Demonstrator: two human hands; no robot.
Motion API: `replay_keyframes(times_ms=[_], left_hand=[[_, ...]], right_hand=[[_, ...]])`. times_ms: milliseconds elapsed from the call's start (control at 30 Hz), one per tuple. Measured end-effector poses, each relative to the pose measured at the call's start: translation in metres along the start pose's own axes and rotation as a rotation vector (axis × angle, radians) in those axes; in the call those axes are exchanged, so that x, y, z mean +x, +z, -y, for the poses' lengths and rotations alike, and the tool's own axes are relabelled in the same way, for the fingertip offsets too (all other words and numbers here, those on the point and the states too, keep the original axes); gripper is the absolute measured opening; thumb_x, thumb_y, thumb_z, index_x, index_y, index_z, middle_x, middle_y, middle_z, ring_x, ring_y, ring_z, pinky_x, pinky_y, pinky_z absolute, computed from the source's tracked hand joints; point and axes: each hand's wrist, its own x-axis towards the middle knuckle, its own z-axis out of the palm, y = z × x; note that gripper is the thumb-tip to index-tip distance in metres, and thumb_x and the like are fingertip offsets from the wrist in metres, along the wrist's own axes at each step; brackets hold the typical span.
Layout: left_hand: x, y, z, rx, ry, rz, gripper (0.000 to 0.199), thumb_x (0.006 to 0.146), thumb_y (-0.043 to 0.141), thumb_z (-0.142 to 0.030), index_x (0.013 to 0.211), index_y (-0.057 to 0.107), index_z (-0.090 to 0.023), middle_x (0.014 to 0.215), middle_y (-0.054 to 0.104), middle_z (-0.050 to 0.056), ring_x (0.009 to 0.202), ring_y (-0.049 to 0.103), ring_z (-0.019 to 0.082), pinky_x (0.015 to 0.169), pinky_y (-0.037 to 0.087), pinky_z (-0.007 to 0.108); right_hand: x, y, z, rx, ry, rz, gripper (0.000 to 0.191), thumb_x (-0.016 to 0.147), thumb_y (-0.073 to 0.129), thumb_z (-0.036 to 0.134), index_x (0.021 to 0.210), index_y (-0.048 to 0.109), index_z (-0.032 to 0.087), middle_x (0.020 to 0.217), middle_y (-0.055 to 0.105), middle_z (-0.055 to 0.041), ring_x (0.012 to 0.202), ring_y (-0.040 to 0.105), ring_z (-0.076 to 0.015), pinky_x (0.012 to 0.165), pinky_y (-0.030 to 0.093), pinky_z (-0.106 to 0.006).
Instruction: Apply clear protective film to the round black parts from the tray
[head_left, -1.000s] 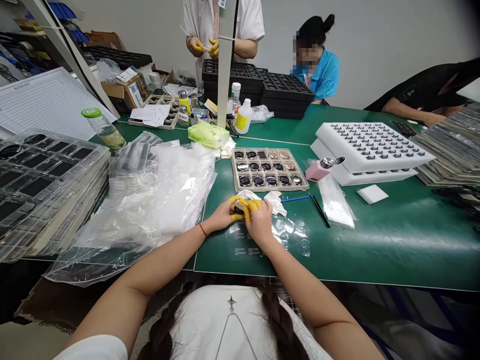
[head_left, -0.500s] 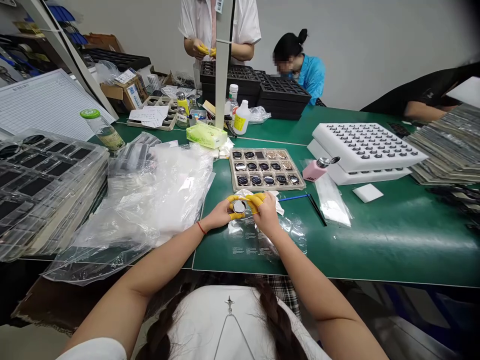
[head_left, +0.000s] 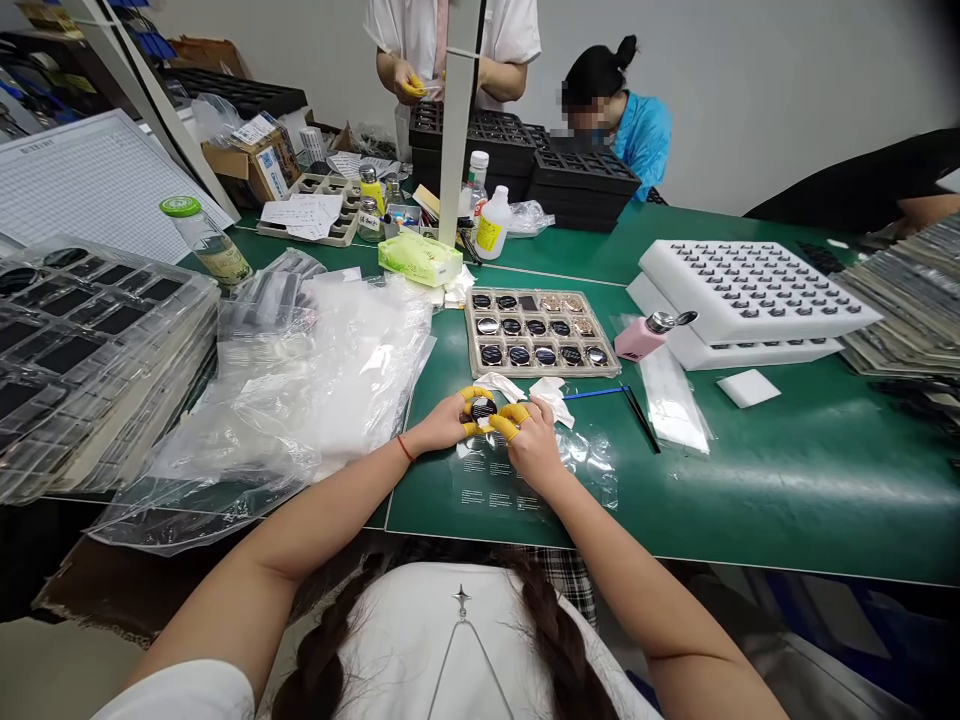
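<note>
My left hand, with yellow finger cots, grips a round watch case by its side. Its black face shows, with small pale print on it. My right hand, also in yellow finger cots, is closed at the case's lower right edge, where a small whitish patch shows between the fingers. Under both hands lies a clear film sheet with blocks of white print. Just beyond them, a tray holds several round watch cases in its compartments. Crumpled white tissues lie between hands and tray.
Plastic bags and stacked trays crowd the left. To the right are a pink bottle, black tweezers, a blue stick and white foam trays. A post rises mid-table; co-workers are beyond.
The watch case has turned from a bright silvery face to its black, printed face. My right hand has shifted slightly down along its edge. The whole view has tilted a little.
</note>
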Motion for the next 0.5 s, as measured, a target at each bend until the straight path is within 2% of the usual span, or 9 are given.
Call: replay_keyframes(times_ms=[200, 300, 400, 500], left_hand=[[0.001, -0.001, 0.001, -0.070, -0.013, 0.019, 0.046, 0.070, 0.068, -0.020, 0.111, 0.048, -0.017, 0.081, 0.058, 0.001, 0.071, 0.056, 0.013, 0.064, 0.045, 0.024], [0.000, -0.001, 0.001, -0.077, -0.014, 0.017, 0.048, 0.070, 0.070, -0.023, 0.112, 0.047, -0.017, 0.081, 0.057, 0.001, 0.072, 0.056, 0.013, 0.065, 0.045, 0.025], [0.001, 0.000, 0.002, -0.099, -0.033, 0.012, 0.053, 0.069, 0.072, -0.028, 0.113, 0.047, -0.017, 0.083, 0.058, 0.001, 0.076, 0.057, 0.015, 0.071, 0.047, 0.028], [0.001, 0.001, 0.002, -0.102, -0.056, 0.009, 0.053, 0.067, 0.074, -0.028, 0.112, 0.047, -0.018, 0.082, 0.059, 0.000, 0.076, 0.058, 0.015, 0.073, 0.047, 0.029]], right_hand=[[-0.010, 0.005, 0.006, 0.018, 0.036, -0.004, 0.042, 0.074, 0.044, 0.000, 0.096, 0.068, 0.028, 0.095, 0.061, -0.0051, 0.094, 0.046, -0.0219, 0.101, 0.024, -0.044], [-0.012, 0.005, 0.005, 0.116, 0.082, -0.037, 0.037, 0.077, 0.046, 0.005, 0.099, 0.067, 0.027, 0.094, 0.061, -0.0056, 0.094, 0.046, -0.0225, 0.099, 0.028, -0.044], [-0.011, 0.000, 0.000, 0.282, 0.213, -0.111, 0.027, 0.086, 0.045, 0.017, 0.102, 0.065, 0.025, 0.091, 0.060, -0.0055, 0.090, 0.048, -0.0218, 0.089, 0.036, -0.040], [-0.006, -0.008, -0.006, 0.306, 0.304, -0.159, 0.024, 0.089, 0.043, 0.025, 0.101, 0.065, 0.023, 0.090, 0.060, -0.0063, 0.089, 0.048, -0.0221, 0.085, 0.037, -0.039]])
